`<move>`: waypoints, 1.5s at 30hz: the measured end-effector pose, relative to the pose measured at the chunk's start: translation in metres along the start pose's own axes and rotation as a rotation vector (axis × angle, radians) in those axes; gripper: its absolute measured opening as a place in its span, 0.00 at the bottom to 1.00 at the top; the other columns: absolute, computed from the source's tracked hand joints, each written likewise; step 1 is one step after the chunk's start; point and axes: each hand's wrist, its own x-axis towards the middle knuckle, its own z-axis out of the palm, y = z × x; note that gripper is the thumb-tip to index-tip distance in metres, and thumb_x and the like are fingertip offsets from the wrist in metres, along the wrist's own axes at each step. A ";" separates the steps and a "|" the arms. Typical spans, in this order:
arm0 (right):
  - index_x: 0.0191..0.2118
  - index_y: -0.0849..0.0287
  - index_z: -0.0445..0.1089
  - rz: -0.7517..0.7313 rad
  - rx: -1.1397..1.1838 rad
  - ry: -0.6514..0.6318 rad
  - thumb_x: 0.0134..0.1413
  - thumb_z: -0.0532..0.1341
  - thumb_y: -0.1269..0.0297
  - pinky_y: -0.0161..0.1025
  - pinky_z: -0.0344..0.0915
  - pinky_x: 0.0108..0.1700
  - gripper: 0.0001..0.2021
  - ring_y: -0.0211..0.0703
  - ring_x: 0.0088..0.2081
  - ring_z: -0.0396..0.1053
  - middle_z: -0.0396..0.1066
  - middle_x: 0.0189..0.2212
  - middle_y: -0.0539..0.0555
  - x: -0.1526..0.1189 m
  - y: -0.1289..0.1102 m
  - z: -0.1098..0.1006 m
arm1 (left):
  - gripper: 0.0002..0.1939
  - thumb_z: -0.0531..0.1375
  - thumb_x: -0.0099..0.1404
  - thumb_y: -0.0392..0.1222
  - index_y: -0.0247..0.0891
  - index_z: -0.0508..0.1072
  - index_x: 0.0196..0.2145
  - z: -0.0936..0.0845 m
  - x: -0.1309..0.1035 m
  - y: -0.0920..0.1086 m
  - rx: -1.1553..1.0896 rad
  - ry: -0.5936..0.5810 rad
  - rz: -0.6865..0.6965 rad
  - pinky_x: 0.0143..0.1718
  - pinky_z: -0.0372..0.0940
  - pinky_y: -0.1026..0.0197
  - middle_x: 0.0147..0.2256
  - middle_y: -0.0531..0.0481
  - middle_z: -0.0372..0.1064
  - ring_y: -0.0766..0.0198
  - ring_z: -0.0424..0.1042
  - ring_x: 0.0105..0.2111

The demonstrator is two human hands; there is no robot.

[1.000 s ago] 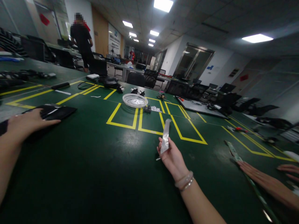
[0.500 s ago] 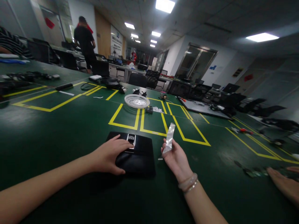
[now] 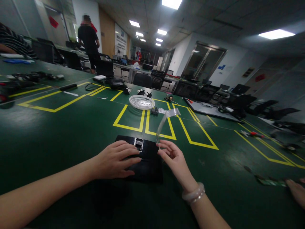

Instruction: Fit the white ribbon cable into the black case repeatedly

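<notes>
A flat, glossy black panel [image 3: 150,170] lies on the green table in front of me, with a metal-edged square fitting [image 3: 138,144] near its far edge. My left hand [image 3: 116,159] rests over the panel's left part, fingers stretched out and apart. Beside the panel's right edge, my right hand [image 3: 175,160] pinches the lower end of a shiny, see-through strip, like tape or film [image 3: 162,124]. The strip rises from the fingertips and bends over to the right at its top. The palm side of my left hand is hidden.
Beyond the panel sit a white round slotted basket [image 3: 142,102] and a small black part [image 3: 154,111]. Yellow tape marks rectangles on the table. A grey board [image 3: 212,111] lies at the back right. Another person's hand [image 3: 296,192] touches green pieces [image 3: 269,181] at right.
My right hand has turned over, and the strip now stands up and bends right instead of lying along the fingers. My left hand's fingers have shifted slightly on the panel.
</notes>
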 end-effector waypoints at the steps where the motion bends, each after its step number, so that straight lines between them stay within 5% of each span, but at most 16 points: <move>1: 0.49 0.57 0.73 -0.032 -0.118 -0.063 0.53 0.68 0.59 0.43 0.71 0.43 0.18 0.43 0.37 0.74 0.77 0.44 0.56 -0.002 -0.001 0.001 | 0.18 0.59 0.69 0.45 0.47 0.71 0.56 -0.002 -0.002 0.001 0.034 0.037 0.049 0.56 0.63 0.49 0.53 0.45 0.71 0.53 0.71 0.53; 5: 0.46 0.53 0.75 -0.179 -0.616 -0.305 0.51 0.67 0.67 0.45 0.66 0.46 0.14 0.46 0.40 0.73 0.78 0.39 0.51 -0.010 -0.006 0.004 | 0.14 0.55 0.72 0.37 0.49 0.74 0.51 -0.006 -0.003 0.002 0.081 0.024 0.126 0.50 0.65 0.55 0.47 0.50 0.75 0.59 0.73 0.47; 11: 0.43 0.49 0.77 -0.380 -0.898 -0.496 0.56 0.66 0.68 0.46 0.63 0.51 0.10 0.45 0.46 0.73 0.77 0.44 0.49 -0.014 -0.011 0.008 | 0.10 0.55 0.72 0.37 0.41 0.77 0.44 0.003 0.006 -0.001 0.027 -0.129 0.112 0.42 0.65 0.57 0.43 0.46 0.75 0.61 0.73 0.39; 28: 0.44 0.48 0.77 -0.456 -1.018 -0.546 0.62 0.62 0.65 0.50 0.59 0.55 0.08 0.44 0.43 0.69 0.75 0.39 0.49 -0.018 -0.019 0.014 | 0.25 0.65 0.64 0.45 0.39 0.68 0.56 0.003 0.010 0.005 -0.061 -0.227 0.006 0.43 0.62 0.56 0.46 0.46 0.72 0.56 0.71 0.43; 37: 0.46 0.49 0.75 -0.448 -1.072 -0.553 0.64 0.61 0.64 0.51 0.56 0.59 0.08 0.45 0.45 0.68 0.74 0.41 0.50 -0.022 -0.020 0.018 | 0.14 0.65 0.64 0.47 0.40 0.75 0.45 0.005 0.009 0.003 -0.020 -0.209 0.035 0.42 0.63 0.56 0.46 0.47 0.73 0.57 0.72 0.42; 42: 0.44 0.51 0.75 -0.489 -1.110 -0.531 0.64 0.60 0.64 0.51 0.55 0.61 0.07 0.45 0.45 0.68 0.74 0.41 0.51 -0.025 -0.020 0.023 | 0.15 0.65 0.63 0.49 0.40 0.75 0.45 0.004 0.010 0.003 -0.023 -0.211 0.025 0.47 0.64 0.53 0.48 0.47 0.72 0.55 0.72 0.46; 45: 0.42 0.52 0.75 -0.496 -1.127 -0.520 0.64 0.60 0.65 0.50 0.55 0.61 0.06 0.44 0.45 0.69 0.74 0.40 0.51 -0.027 -0.020 0.025 | 0.22 0.65 0.62 0.54 0.42 0.74 0.51 0.003 0.009 0.003 -0.039 -0.215 -0.006 0.56 0.60 0.49 0.57 0.44 0.68 0.50 0.67 0.56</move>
